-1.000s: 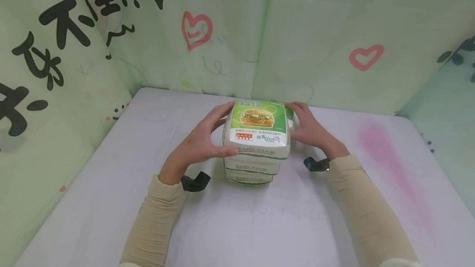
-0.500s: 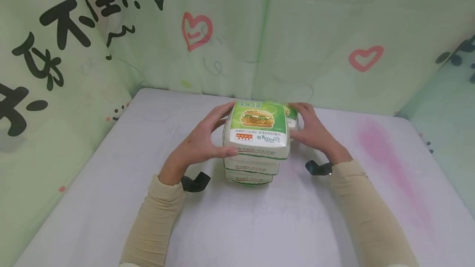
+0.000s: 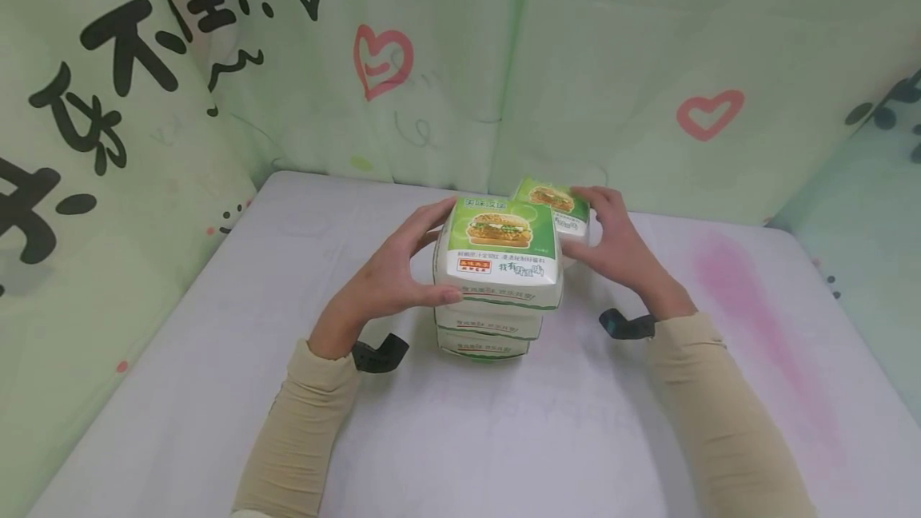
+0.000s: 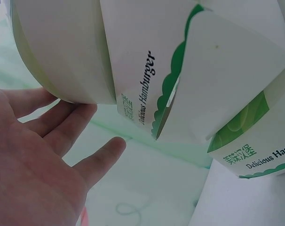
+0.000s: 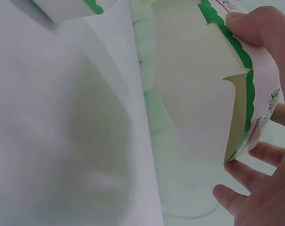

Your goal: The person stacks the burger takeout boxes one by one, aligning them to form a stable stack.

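A stack of three burger boxes stands mid-table, with the top box (image 3: 500, 242) green and white with a burger picture. My left hand (image 3: 381, 278) grips that top box, thumb at its near edge and fingers at the far side. Below it show the fronts of the middle box (image 3: 489, 318) and bottom box (image 3: 482, 344). Behind the stack, to the right, my right hand (image 3: 615, 250) holds another burger box (image 3: 554, 197), partly hidden by the stack. In the right wrist view, the thumb and fingers span this box (image 5: 194, 61), which is off the table.
A white-covered table (image 3: 403, 438) carries the stack, with a pink stain (image 3: 748, 318) on the right. Close behind its far edge hangs a green curtain (image 3: 612, 46) with drawn hearts and black lettering. Black wrist cameras (image 3: 381, 353) sit under both wrists.
The right hand has drawn its burger box out to the right from behind the stack, so more of its top shows. The left hand and the stack have stayed put.
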A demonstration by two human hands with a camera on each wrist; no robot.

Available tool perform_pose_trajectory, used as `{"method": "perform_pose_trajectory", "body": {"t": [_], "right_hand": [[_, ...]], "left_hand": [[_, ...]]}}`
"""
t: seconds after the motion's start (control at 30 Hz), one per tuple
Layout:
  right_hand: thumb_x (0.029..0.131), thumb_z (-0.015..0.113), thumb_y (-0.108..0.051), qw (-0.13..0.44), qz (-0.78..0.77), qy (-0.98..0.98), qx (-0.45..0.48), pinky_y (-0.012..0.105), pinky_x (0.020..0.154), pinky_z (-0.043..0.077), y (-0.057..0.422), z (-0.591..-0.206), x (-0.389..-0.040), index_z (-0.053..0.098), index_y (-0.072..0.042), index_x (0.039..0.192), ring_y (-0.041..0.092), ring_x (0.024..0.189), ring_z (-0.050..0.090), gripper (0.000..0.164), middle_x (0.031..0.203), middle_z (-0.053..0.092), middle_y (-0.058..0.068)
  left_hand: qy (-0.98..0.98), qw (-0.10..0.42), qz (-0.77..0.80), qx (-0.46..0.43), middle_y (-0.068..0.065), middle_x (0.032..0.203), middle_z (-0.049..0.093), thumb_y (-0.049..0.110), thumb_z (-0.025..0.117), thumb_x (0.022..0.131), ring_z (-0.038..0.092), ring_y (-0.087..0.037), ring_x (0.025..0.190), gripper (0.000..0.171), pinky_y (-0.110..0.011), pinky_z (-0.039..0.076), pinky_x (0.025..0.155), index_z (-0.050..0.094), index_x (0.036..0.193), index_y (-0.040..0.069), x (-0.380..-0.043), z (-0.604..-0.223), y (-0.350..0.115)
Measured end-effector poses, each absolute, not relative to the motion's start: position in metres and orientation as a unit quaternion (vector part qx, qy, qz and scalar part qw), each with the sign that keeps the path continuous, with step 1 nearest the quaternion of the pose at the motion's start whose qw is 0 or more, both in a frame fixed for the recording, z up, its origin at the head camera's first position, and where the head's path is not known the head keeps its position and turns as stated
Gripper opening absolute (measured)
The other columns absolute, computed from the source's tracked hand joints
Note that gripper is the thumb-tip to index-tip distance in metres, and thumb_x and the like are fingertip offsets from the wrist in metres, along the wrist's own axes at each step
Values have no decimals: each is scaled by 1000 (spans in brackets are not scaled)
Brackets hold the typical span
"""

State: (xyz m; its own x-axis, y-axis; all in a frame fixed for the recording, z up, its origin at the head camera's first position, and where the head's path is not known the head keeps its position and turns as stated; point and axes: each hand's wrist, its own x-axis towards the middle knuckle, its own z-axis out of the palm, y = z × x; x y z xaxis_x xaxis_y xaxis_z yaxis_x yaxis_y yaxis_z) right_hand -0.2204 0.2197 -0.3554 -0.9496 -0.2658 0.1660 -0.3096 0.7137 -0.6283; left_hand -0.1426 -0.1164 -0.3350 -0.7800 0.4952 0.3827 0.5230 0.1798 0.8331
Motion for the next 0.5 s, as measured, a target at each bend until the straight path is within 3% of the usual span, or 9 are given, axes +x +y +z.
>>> {"method": "perform_pose_trajectory", "body": {"t": [0.5], "right_hand": [[87, 74, -27, 94, 375, -903, 184, 61, 113, 34, 218, -324, -210, 36, -17, 151, 33, 135, 35, 75, 152, 27, 14]], "left_hand": [[-772, 12, -545, -327, 4, 157, 33, 21, 83, 74, 29, -12, 147, 100, -44, 31, 120, 26, 157, 22, -144, -336, -116]]}}
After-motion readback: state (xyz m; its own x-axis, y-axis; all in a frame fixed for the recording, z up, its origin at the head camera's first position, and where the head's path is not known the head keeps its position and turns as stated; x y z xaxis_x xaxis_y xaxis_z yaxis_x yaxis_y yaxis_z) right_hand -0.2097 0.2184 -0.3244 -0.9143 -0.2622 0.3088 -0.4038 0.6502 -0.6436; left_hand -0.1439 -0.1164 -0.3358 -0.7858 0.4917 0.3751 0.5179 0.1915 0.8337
